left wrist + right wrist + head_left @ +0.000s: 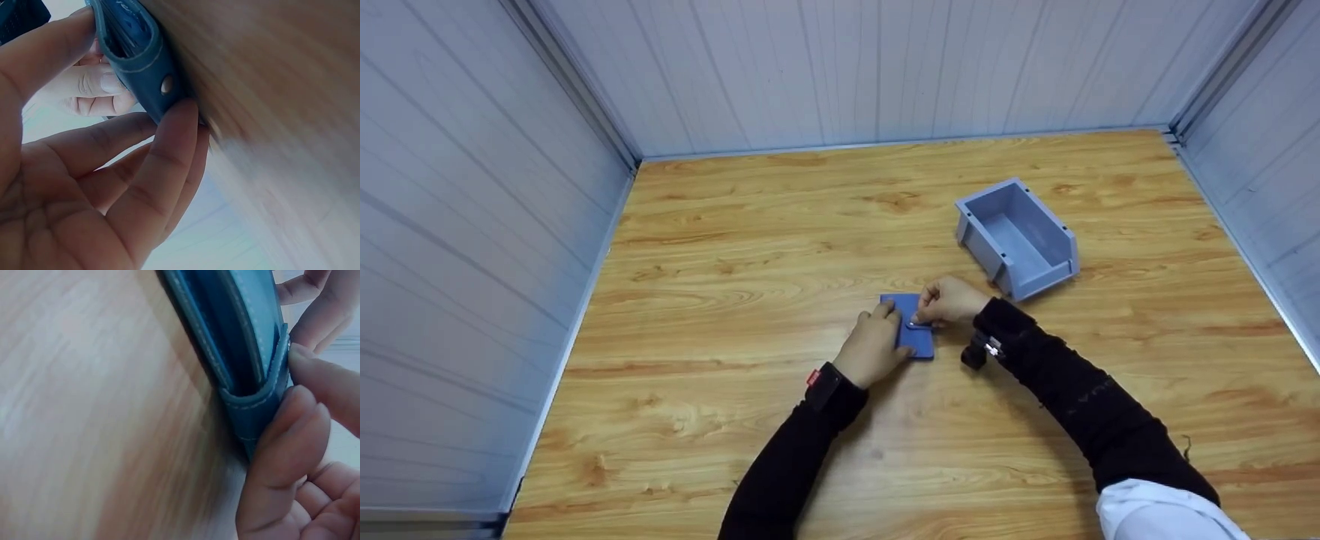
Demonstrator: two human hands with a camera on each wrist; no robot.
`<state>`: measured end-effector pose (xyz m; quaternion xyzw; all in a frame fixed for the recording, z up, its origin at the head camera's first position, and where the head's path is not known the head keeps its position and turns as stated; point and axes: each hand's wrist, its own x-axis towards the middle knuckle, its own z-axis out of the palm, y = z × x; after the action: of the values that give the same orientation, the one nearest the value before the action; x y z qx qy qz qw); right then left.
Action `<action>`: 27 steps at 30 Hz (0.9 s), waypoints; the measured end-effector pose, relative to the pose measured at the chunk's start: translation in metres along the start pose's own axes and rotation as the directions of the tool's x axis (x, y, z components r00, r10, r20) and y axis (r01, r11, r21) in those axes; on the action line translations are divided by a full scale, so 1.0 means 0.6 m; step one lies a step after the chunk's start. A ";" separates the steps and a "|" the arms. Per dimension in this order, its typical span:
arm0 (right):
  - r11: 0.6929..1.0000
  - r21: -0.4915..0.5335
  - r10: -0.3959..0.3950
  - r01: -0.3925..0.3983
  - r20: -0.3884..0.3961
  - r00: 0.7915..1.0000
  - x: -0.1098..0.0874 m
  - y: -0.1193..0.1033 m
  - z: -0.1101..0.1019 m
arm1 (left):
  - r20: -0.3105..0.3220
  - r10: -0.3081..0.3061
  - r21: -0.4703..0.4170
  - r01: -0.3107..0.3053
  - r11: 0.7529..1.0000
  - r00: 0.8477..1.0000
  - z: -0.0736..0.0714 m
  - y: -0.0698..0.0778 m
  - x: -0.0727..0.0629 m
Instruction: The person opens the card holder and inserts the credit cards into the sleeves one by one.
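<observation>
A blue wallet (917, 347) with pale stitching lies on the wooden table between both hands. My left hand (871, 346) holds its left side, thumb at the near edge and fingers across the far part. In the left wrist view a round metal snap (167, 84) shows on the wallet's folded side, close to my left fingertips (180, 121). From the right, my right hand (955, 300) pinches the closing strap (247, 410), which wraps around the wallet's open edge. Layered pockets (236, 332) show inside that edge. Whether the strap is fastened is hidden by the fingers.
A grey plastic bin (986, 244) stands just beyond my right hand, with its low front toward the lower right. Pale panel walls (840, 75) border the wooden table (720, 300) at the back and on both sides.
</observation>
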<state>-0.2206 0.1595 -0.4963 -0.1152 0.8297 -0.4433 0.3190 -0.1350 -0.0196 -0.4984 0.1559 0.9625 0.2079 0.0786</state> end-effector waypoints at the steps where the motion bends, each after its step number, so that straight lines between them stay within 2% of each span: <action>1: 1.000 0.001 0.002 -0.002 -0.001 1.000 0.000 0.001 -0.001 | 0.000 0.001 -0.001 -0.001 1.000 1.000 0.000 0.000 0.000; 7: 0.999 0.029 -0.026 0.027 -0.002 1.000 -0.002 0.009 0.000 | -0.006 0.010 -0.007 -0.011 1.000 1.000 -0.002 0.001 -0.002; 12: 0.993 0.001 -0.114 0.114 -0.033 0.993 -0.011 0.013 0.007 | -0.005 0.007 -0.017 -0.007 1.000 1.000 -0.003 0.002 -0.002; 15: 0.984 -0.047 -0.178 0.174 -0.105 0.978 -0.018 0.015 0.011 | -0.011 0.005 -0.012 -0.005 1.000 1.000 -0.002 0.002 -0.003; 17: 0.970 -0.128 -0.230 0.207 -0.199 0.953 -0.025 0.014 0.012 | -0.015 0.005 -0.001 -0.005 1.000 1.000 -0.002 0.001 -0.003; 18: 0.958 -0.179 -0.264 0.223 -0.252 0.931 -0.029 0.013 0.012 | -0.017 0.005 0.005 -0.005 1.000 1.000 -0.002 0.001 -0.004; 19: 0.942 -0.240 -0.305 0.236 -0.308 0.901 -0.033 0.013 0.012 | -0.019 0.004 0.008 -0.004 1.000 1.000 -0.003 0.000 -0.004; 20: 0.921 -0.305 -0.350 0.245 -0.366 0.862 -0.037 0.012 0.011 | -0.022 0.004 0.016 -0.004 1.000 1.000 -0.004 0.000 -0.005; 22: 0.858 -0.443 -0.466 0.259 -0.460 0.756 -0.046 0.012 0.007 | -0.037 0.006 0.026 -0.005 1.000 0.999 -0.007 -0.002 -0.006; 25: 0.764 -0.584 -0.618 0.275 -0.540 0.571 -0.057 0.014 -0.002 | -0.078 0.007 0.041 -0.004 0.999 0.997 -0.017 -0.006 -0.008; 26: 0.743 -0.611 -0.649 0.273 -0.557 0.518 -0.061 0.014 -0.005 | -0.097 0.009 0.051 -0.004 0.999 0.995 -0.021 -0.009 -0.008; 27: 0.727 -0.632 -0.670 0.268 -0.570 0.475 -0.064 0.015 -0.008 | -0.117 0.008 0.059 -0.001 0.998 0.993 -0.026 -0.012 -0.009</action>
<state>-0.1936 0.1859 -0.4852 -0.2173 0.8930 -0.3101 -0.2433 -0.1350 -0.0333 -0.4871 0.1479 0.9708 0.1883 0.0166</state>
